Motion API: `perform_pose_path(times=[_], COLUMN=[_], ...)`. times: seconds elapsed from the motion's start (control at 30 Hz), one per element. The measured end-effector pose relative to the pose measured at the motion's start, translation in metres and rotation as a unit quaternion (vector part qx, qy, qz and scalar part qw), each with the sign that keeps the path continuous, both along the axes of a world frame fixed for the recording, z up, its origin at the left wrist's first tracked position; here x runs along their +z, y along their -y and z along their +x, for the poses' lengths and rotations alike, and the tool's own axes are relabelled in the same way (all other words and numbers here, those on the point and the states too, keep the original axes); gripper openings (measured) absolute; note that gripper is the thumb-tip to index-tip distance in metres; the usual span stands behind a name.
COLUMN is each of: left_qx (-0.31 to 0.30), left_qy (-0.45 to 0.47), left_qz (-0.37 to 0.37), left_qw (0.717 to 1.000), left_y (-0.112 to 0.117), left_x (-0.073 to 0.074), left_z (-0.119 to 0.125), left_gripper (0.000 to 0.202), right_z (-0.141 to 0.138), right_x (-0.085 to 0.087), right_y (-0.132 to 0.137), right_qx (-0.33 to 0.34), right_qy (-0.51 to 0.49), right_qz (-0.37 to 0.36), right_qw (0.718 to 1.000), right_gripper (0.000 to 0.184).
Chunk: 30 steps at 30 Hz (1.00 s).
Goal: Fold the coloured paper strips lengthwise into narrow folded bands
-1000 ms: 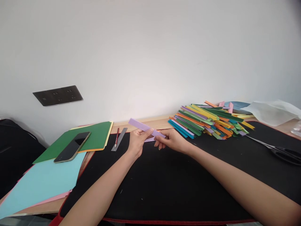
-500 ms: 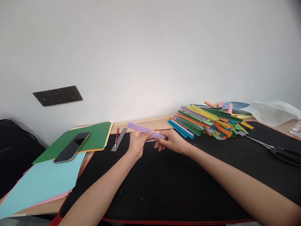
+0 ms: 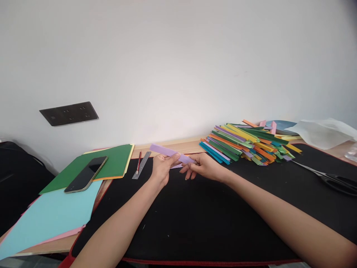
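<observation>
A purple paper strip (image 3: 162, 150) is stretched between my two hands above the black mat (image 3: 200, 219), its far end pointing up and left. My left hand (image 3: 162, 167) pinches the strip near its middle, thumb on top. The right end is gripped by my right hand (image 3: 203, 167), thumb and forefinger closed on it, other fingers curled below. Part of another purple strip (image 3: 176, 166) shows beneath, mostly hidden by the hands. Just to the right lies a heap of folded paper strips (image 3: 242, 143) in many colours.
Left of the hands are a metal ruler (image 3: 143, 163) and a red pencil (image 3: 138, 162). A phone (image 3: 86, 174) rests on green sheets (image 3: 117, 160), beside light-blue sheets (image 3: 55, 212). Scissors (image 3: 331, 178), a blue plate (image 3: 281, 125) and a white plastic bag (image 3: 323, 132) are at right.
My left hand has shifted slightly left along the purple strip, the fingers of my right hand spreading a little. Everything else stays in place.
</observation>
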<state>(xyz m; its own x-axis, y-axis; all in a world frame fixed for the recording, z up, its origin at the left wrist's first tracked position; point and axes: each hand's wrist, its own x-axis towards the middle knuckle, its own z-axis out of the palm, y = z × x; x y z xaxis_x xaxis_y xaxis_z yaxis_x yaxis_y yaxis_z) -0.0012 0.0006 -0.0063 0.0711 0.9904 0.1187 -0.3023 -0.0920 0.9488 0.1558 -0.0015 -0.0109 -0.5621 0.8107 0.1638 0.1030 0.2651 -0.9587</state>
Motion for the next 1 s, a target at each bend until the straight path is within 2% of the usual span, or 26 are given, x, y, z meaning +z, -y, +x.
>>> perform_pose_path(times=[0.17,0.3,0.4,0.5,0.67,0.73,0.87,1.0], left_qx=[0.049,0.089,0.049,0.01,-0.041,-0.028,0.02,0.01], left_qy=[0.047,0.035,0.014,-0.012,-0.022,-0.011,0.01,0.016], left_qz=[0.0,-0.001,-0.009,-0.002,-0.005,-0.001,0.011,0.013], left_qw=[0.998,0.995,0.999,1.0,0.999,1.0,1.0,1.0], left_y=[-0.013,-0.009,0.001,0.008,-0.002,-0.009,-0.012,-0.004], left_x=[0.004,0.015,0.017,0.009,-0.002,0.0,0.013,0.021], left_z=[-0.014,-0.014,-0.004,0.004,-0.002,-0.009,-0.017,-0.013], left_gripper=[0.027,0.028,0.029,0.027,0.026,0.027,0.026,0.026], right_z=[0.009,0.013,0.01,0.006,0.006,0.009,0.015,0.016], right_x=[-0.001,-0.005,-0.006,-0.005,-0.004,-0.004,-0.006,-0.007], right_y=[-0.005,-0.013,-0.013,-0.01,-0.007,-0.009,-0.013,-0.013], right_qx=[-0.028,-0.061,-0.052,-0.032,-0.011,-0.01,-0.008,0.01], right_qy=[-0.005,-0.042,-0.06,-0.05,0.0,0.012,0.017,0.02], right_qz=[-0.01,-0.001,-0.007,-0.021,-0.008,-0.008,-0.018,-0.034], right_qw=[1.0,0.997,0.997,0.998,1.0,1.0,1.0,0.999], right_gripper=[0.011,0.021,0.034,0.039,0.038,0.038,0.038,0.042])
